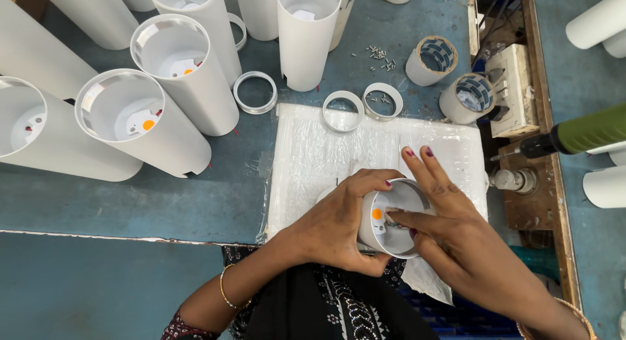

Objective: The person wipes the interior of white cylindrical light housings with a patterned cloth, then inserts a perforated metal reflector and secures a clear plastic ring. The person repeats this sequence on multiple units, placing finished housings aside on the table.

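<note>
Upright, white cylinder housing (391,217), open-topped, orange dot inside, both hands around it.

No labels, signs or screens show; the only wrapping is a sheet of clear plastic film (326,151), crinkled and whitish, spread flat on the blue table (130,196) under the hands; two rolls of tape (432,59) stand near its far right corner.
</note>
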